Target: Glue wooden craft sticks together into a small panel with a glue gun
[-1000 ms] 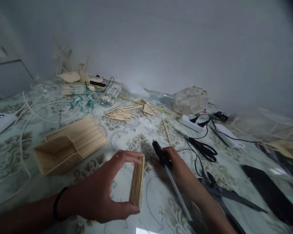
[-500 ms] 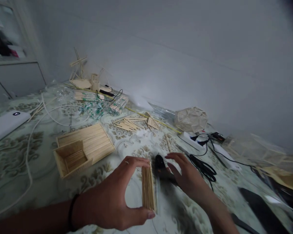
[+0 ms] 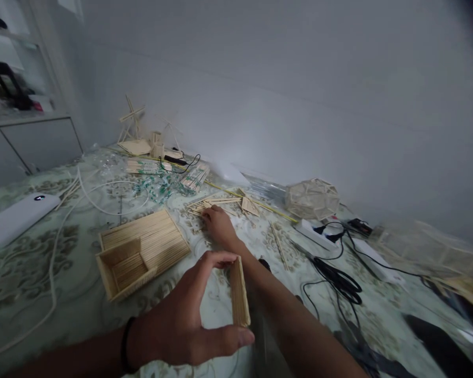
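Observation:
Between the thumb and fingers of my left hand [image 3: 189, 310] a small panel of glued wooden sticks [image 3: 240, 294] is gripped by its two ends, above the cloth. My right hand [image 3: 218, 224] reaches across to the pile of loose wooden sticks [image 3: 228, 201] and touches it with bent fingers. Whether a stick is between those fingers I cannot make out. To the left, a stick-built base [image 3: 153, 231] carries an open box [image 3: 124, 265] at its near corner. My right forearm hides part of a dark object [image 3: 264, 264] on the cloth.
Black-handled scissors [image 3: 335, 275] and cables lie on the right, near a white power strip [image 3: 315, 233]. Farther back are a stick polyhedron [image 3: 312, 199], bundled sticks [image 3: 147, 167] and crumpled wrappers [image 3: 161, 186]. A white power bank [image 3: 18, 218] sits at the left.
My right hand has left the dark object beside the panel and moved forward and left to the loose sticks. My left hand keeps the panel, now slightly turned.

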`<action>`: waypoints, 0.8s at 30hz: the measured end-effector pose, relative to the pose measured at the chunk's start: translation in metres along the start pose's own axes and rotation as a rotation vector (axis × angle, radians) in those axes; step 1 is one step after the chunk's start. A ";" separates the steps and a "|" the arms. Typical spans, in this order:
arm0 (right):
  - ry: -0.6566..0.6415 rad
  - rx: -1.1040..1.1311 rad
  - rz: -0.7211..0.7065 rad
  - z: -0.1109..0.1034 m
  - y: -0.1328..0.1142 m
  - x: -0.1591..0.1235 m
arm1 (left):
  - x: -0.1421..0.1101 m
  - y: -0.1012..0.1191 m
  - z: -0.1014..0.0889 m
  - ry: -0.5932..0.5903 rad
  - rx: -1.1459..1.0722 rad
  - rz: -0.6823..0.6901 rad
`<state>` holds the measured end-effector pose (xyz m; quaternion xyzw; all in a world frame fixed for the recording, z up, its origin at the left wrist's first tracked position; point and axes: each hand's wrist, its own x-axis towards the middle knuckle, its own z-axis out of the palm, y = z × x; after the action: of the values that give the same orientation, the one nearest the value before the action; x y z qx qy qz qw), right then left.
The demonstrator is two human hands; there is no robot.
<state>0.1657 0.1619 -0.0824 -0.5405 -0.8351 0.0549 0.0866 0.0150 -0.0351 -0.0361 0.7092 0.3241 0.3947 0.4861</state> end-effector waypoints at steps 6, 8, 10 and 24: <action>-0.057 -0.089 0.010 0.000 0.001 -0.002 | 0.004 0.006 -0.004 0.025 0.029 -0.012; -0.063 -0.095 0.025 -0.002 0.001 -0.003 | 0.005 0.004 -0.004 0.028 0.062 -0.017; -0.060 -0.081 0.051 -0.005 0.003 -0.004 | 0.006 0.001 -0.004 0.032 0.104 -0.026; 0.294 0.473 0.178 -0.069 0.073 -0.110 | 0.009 -0.006 -0.002 -0.030 0.267 -0.107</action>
<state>0.2891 0.0913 -0.0381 -0.5784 -0.7270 0.1767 0.3251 0.0175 -0.0247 -0.0396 0.7549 0.4040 0.3110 0.4126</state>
